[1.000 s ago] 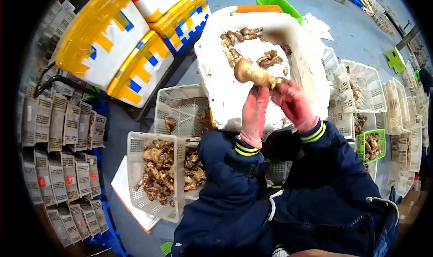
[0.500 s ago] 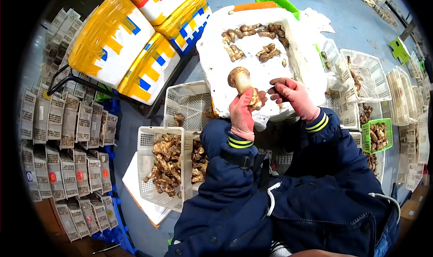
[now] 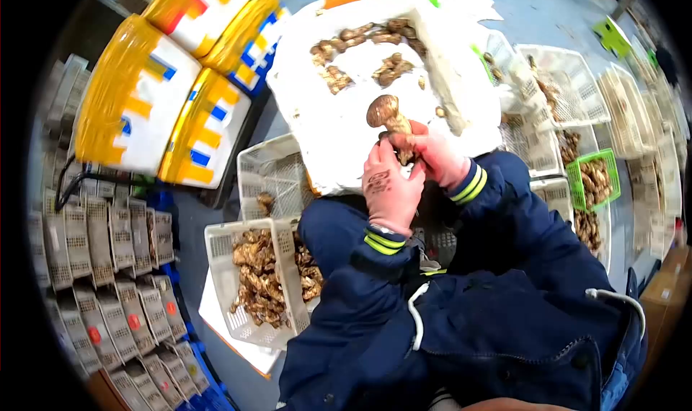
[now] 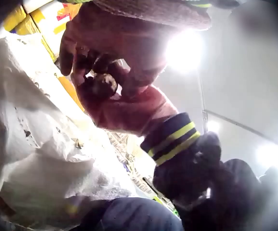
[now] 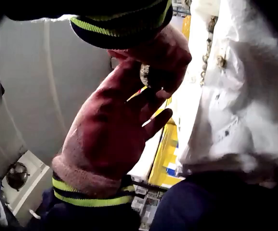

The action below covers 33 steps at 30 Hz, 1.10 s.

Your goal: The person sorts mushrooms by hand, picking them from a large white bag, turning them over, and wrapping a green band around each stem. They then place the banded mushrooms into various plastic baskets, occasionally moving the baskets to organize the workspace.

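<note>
Showing its whole brown cap to the head view, the large mushroom point(image 3: 396, 125) gives either wrist view just a small, shadowed part. Only the left wrist catches the glaring ceiling light point(image 4: 184, 52).

Right before the person lies a white-lined box point(image 3: 324, 133), with smaller mushrooms point(image 3: 391, 69) in loose clusters toward its far end. Just beside it, on the person's left, a plastic crate point(image 3: 218, 267) holds a heap of more; a green basket point(image 3: 614, 177) of them is off to the right. Farther out stand stacked, taped boxes point(image 3: 148, 108) and rows of crates.

Both hands meet at the stem, over the box's near end: the right hand point(image 3: 441, 155) curls round its lower part, the left hand point(image 3: 394, 191) pinches the base. Something dark by the left fingertips I can't make out.
</note>
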{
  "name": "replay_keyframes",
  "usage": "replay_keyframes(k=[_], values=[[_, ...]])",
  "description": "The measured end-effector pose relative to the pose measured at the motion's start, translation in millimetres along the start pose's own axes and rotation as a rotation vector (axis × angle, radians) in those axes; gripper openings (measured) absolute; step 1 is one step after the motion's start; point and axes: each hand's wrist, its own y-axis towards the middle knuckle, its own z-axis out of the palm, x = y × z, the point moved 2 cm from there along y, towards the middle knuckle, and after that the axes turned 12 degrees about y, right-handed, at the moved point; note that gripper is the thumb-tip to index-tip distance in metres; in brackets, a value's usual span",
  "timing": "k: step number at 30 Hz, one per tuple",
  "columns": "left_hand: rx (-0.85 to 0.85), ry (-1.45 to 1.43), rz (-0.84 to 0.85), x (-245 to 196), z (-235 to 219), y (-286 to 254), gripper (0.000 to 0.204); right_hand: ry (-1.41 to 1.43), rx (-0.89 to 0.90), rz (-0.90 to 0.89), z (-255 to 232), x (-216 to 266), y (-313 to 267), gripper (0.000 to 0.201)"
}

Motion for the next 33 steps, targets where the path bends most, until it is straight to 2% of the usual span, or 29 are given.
replay_keyframes(k=[1,2,3,5,7,9,11,12,13,16,17,19,21,23,25,26,27,28,29,30,31,33], values=[[-0.063,-0.042,0.091,-4.0,-2.1,-1.7,0.053,0.012,-0.002,0.006,-7.5,9.5,-0.3,0.031],[0.014,-0.194,0.150,-2.7,-5.2,-2.1,0.049,0.105,-0.031,-0.120,-13.7,16.4,-0.7,0.031],[0.047,-0.288,0.017,2.1,-1.3,-6.2,0.042,0.035,0.038,-0.140,-21.3,35.8,-5.6,0.034],[0.088,-0.427,-0.120,11.2,-0.4,-4.0,0.033,-0.016,0.049,-0.243,-40.3,75.4,-21.3,0.035],[0.145,-0.536,-0.185,10.5,-8.8,-0.8,0.027,-0.180,-0.109,-0.423,-63.7,120.7,-49.2,0.036],[0.172,-0.536,-0.202,22.3,-1.0,0.0,0.024,-0.074,-0.176,-0.487,-133.2,153.8,-70.6,0.038],[0.209,-0.667,-0.217,36.7,21.2,1.5,0.023,0.159,-0.264,-0.424,-168.6,163.8,-98.2,0.040],[0.252,-0.663,-0.259,31.1,25.2,-0.1,0.023,0.245,-0.211,-0.405,-183.9,159.7,-107.0,0.039],[0.300,-0.677,-0.256,26.7,31.4,0.8,0.021,0.320,-0.260,-0.393,-181.6,155.8,-115.8,0.038],[0.501,-0.797,-0.274,1.8,34.3,-1.4,0.023,0.273,-0.191,-0.445,-158.4,154.6,-120.0,0.037],[0.557,-0.767,-0.297,-7.6,31.1,-1.1,0.025,0.133,-0.208,-0.493,-150.6,154.0,-115.2,0.035],[0.554,-0.897,-0.253,-13.3,32.5,-3.6,0.022,-0.206,-0.404,-0.465,-102.3,152.0,-110.4,0.034],[0.543,-0.943,-0.233,-24.9,28.2,-1.3,0.027,-0.628,-0.446,-0.402,-73.9,139.6,-90.7,0.042],[0.494,-1.034,-0.181,-39.7,16.0,5.2,0.038,-0.950,-0.441,-0.563,-38.4,111.6,-72.7,0.048],[0.419,-1.151,-0.144,-42.2,6.8,9.4,0.044,-1.341,-0.464,-0.799,2.1,80.8,-66.2,0.054],[0.364,-1.208,-0.123,-35.8,7.5,10.1,0.042,-1.442,-0.383,-0.790,16.9,66.6,-64.1,0.055],[0.328,-1.153,-0.229,-23.3,8.0,8.8,0.038,-1.543,-0.305,-0.782,29.3,53.8,-61.8,0.056],[0.285,-1.189,-0.287,-19.8,-2.2,10.9,0.036,-1.548,-0.213,-0.833,39.5,43.8,-60.8,0.056],[0.247,-1.226,-0.348,-15.7,-12.7,10.7,0.034,-1.558,-0.121,-0.812,47.9,37.2,-61.2,0.058],[0.273,-1.278,-0.456,-7.2,-18.6,7.9,0.035,-1.503,0.000,-0.815,55.5,35.3,-65.9,0.057],[0.288,-1.386,-0.487,3.1,-18.6,8.0,0.034,-1.451,0.113,-0.818,59.1,35.1,-69.8,0.057],[0.224,-1.568,-0.520,12.0,-18.9,6.1,0.036,-1.342,0.078,-0.875,57.7,35.6,-71.5,0.036]])
